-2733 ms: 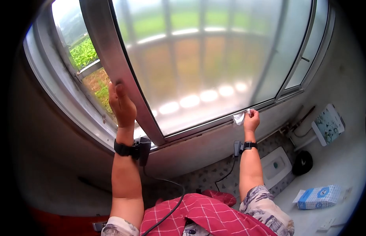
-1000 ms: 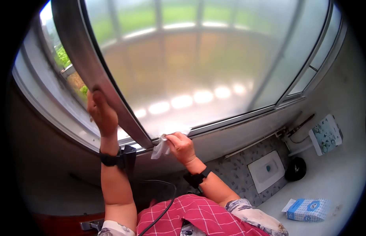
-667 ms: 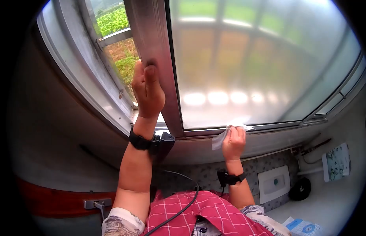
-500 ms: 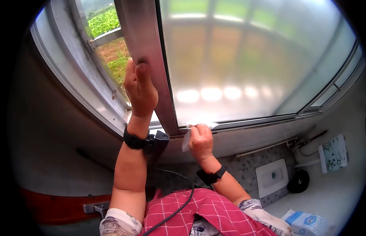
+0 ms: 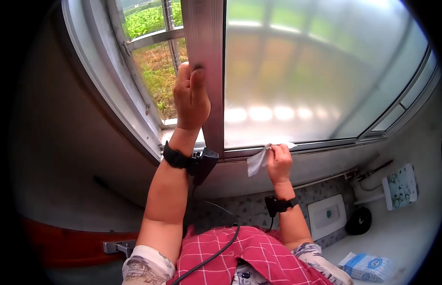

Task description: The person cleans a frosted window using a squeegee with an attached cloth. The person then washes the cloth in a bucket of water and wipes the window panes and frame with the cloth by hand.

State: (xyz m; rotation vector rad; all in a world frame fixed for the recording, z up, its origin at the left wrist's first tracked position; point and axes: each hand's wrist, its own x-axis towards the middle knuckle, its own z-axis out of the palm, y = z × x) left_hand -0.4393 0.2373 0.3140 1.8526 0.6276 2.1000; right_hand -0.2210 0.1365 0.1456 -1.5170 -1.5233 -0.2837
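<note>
My left hand (image 5: 191,99) is raised and closed around the left upright of the sliding window's metal frame (image 5: 206,42), its fingers at the edge by the open gap. My right hand (image 5: 279,164) is lower and to the right, pinching a thin white wipe (image 5: 257,162) against the bottom rail of the sash. One end of the wipe hangs to the left of the fingers, another lies along the rail. The frosted pane (image 5: 297,80) fills the space above my right hand. Both wrists wear black straps with small devices.
Through the gap show window bars (image 5: 157,38) and green plants outside. Below right are a squat toilet (image 5: 328,216), a black round object (image 5: 359,219), a patterned box (image 5: 400,186) on the wall and a blue-white packet (image 5: 369,267). A brown door (image 5: 64,243) with a handle is lower left.
The sash and my left hand have shifted right, and the open gap looks wider. My right hand has slid right along the bottom rail with the wipe. The view has also shifted slightly.
</note>
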